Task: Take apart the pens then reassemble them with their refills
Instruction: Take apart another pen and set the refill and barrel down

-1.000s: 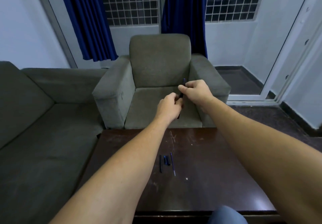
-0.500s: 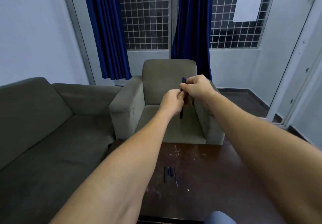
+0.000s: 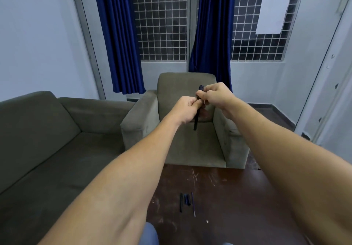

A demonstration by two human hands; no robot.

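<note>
A dark pen (image 3: 196, 120) stands almost upright in the air in front of the armchair, held by both hands. My left hand (image 3: 185, 110) grips its middle, and the lower end sticks out below the fist. My right hand (image 3: 216, 94) pinches the top part, with the ridged cap end (image 3: 201, 88) showing above the fingers. On the dark brown table (image 3: 238, 197) lie loose pen parts: a thin dark barrel (image 3: 181, 202), a short dark piece (image 3: 186, 199) and a thin blue refill (image 3: 193, 204), side by side.
A grey armchair (image 3: 190, 143) stands right behind the table. A grey sofa (image 3: 47, 140) fills the left side. Blue curtains (image 3: 122, 35) hang over grilled windows at the back. A tiny white speck (image 3: 207, 221) lies on the table near the parts.
The view has tilted upward, so the table sits lower in frame. Both hands stay joined on the pen, which has not visibly come apart.
</note>
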